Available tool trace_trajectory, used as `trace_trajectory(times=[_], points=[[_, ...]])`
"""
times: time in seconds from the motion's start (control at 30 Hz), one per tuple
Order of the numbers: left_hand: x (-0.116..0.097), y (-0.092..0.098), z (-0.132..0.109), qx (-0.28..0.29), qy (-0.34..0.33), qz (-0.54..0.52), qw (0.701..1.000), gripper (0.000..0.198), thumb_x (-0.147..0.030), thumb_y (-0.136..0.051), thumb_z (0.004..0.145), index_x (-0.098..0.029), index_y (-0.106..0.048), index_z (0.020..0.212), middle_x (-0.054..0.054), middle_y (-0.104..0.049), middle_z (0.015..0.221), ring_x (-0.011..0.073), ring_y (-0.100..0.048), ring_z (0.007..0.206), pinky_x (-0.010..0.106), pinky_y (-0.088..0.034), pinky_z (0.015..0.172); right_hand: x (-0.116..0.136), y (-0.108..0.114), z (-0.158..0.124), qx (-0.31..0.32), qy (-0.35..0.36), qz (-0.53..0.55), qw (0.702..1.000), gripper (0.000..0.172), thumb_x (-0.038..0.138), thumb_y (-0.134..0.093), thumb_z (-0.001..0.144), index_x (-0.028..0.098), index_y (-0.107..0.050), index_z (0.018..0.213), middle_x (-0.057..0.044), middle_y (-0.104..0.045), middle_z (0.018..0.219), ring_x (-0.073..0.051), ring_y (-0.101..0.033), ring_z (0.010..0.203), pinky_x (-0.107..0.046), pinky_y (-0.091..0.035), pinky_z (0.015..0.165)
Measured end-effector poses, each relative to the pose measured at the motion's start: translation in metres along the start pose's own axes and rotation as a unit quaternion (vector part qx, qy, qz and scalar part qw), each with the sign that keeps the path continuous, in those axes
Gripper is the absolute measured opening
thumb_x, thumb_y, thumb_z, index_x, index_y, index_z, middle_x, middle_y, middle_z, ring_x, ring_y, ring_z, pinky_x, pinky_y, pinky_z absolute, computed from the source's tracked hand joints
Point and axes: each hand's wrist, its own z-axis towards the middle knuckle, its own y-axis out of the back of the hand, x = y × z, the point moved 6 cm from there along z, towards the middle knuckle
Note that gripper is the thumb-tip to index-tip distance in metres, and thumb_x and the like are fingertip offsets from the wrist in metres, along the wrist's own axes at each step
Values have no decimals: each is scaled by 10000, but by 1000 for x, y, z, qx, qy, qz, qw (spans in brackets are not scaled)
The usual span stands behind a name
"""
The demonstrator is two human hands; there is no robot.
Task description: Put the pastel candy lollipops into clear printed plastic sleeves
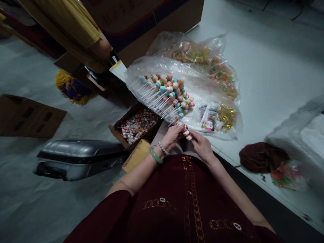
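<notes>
Close in front of my body, both hands meet at a candy skewer [187, 133] with pink, white and dark pieces. My left hand [174, 134], closed, pinches it from one side. The fingertips of my right hand [202, 145] are closed at its near end. Part of the skewer is hidden by my fingers. Just beyond lies a pile of candy skewers [172, 91] in pastel colours, white sticks pointing left, on a clear plastic bag [141, 64]. To the right of the pile are printed packets or labels [209, 116] and gold twist ties [226, 117].
Bags of coloured candy [199, 55] lie farther back on the white table [263, 67]. A box of small candies [139, 125] stands below its left edge, near a grey suitcase [81, 157]. Right are a dark cloth [262, 157] and another person's arm [101, 47] is upper left.
</notes>
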Motion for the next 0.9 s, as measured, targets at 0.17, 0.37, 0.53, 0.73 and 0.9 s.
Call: trace_trajectory(times=[0.17, 0.37, 0.53, 0.73, 0.9], points=[[5, -3, -1, -17, -7, -28, 999, 436, -485, -841, 564, -128, -609, 651, -8, -582, 632, 82, -518, 571, 230, -434, 578, 10, 1, -6, -32, -21, -117, 992, 414, 338, -524, 900, 255, -583, 1301, -70, -692, 1138, -246, -637, 1011, -362, -491, 840], [3, -11, -8, 12, 5, 10, 1000, 457, -531, -825, 574, -119, -658, 682, 32, -646, 709, 129, -578, 660, 294, -504, 686, 9, 7, -4, -134, -21, -185, 973, 297, 367, -457, 951, 212, -692, 1046, -83, -706, 991, -210, -624, 868, -292, -428, 720], [4, -5, -6, 31, 2, 59, 998, 486, -565, -793, 607, -99, -701, 705, 77, -674, 696, 174, -611, 676, 339, -516, 719, -2, 9, 1, -114, -70, -168, 977, 280, 347, -462, 931, 233, -716, 905, -41, -716, 826, -189, -588, 719, -278, -342, 611], [5, -9, -5, 86, -18, 90, 992, 436, -527, -787, 640, -106, -689, 694, 47, -653, 674, 138, -578, 660, 287, -482, 698, 4, 8, 3, -127, -67, -181, 973, 314, 377, -476, 915, 225, -670, 721, -14, -651, 655, -163, -524, 610, -274, -264, 557], [12, -10, 0, 56, -47, 65, 995, 439, -531, -791, 629, -122, -632, 645, -14, -587, 610, 88, -493, 623, 226, -412, 636, 22, 2, 2, -184, 7, -310, 933, 295, 322, -464, 940, 175, -641, 755, -60, -655, 729, -150, -501, 602, -299, -220, 554]])
